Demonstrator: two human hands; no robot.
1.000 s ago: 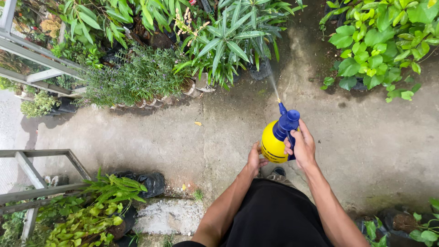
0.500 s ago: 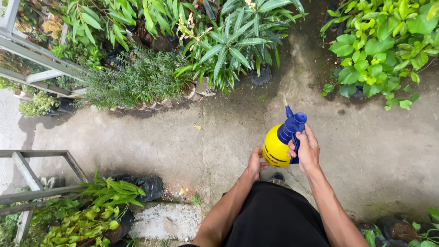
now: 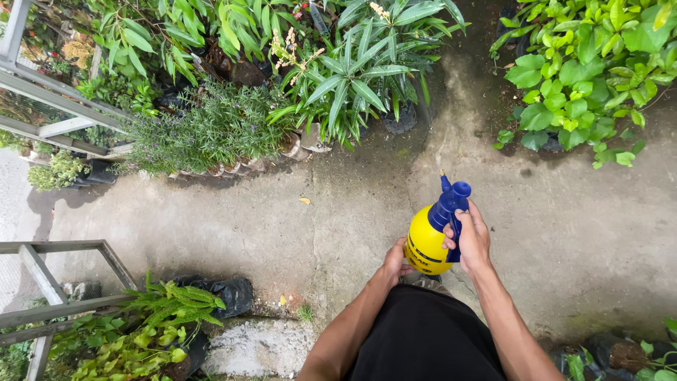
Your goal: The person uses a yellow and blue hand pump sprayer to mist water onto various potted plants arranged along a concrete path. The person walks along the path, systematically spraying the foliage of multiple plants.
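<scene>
Here, at the far left of the frame, a grey metal frame (image 3: 49, 282) stands over the concrete floor (image 3: 233, 226), and a second grey rack (image 3: 42, 92) slants across the upper left among potted greenery. At the lower left a leafy plant (image 3: 134, 339) grows from a black bag (image 3: 229, 293), next to a pale stone block (image 3: 257, 346). Along the top, a fine-leaved bush (image 3: 204, 130) sits left of a long-leaved plant (image 3: 360, 77).

Just right of centre, the left hand (image 3: 395, 262) cups the underside of the sprayer (image 3: 431, 236), its fingers curled against the yellow tank; most of them are hidden behind it, so how closely they sit cannot be told. The sprayer is held in the air above the floor, a little right of the frame's middle, tilted so its blue nozzle points toward the top of the frame. The right hand (image 3: 471, 241) wraps the blue pump head, fingers pressed together around the handle and trigger, thumb on the near side. Both forearms run down to the bottom edge, either side of black clothing (image 3: 423, 339).

In the upper right a broad-leaved shrub (image 3: 592, 70) spreads over the floor, and at the lower right corner a few more leaves (image 3: 649, 356) show above dark soil.
</scene>
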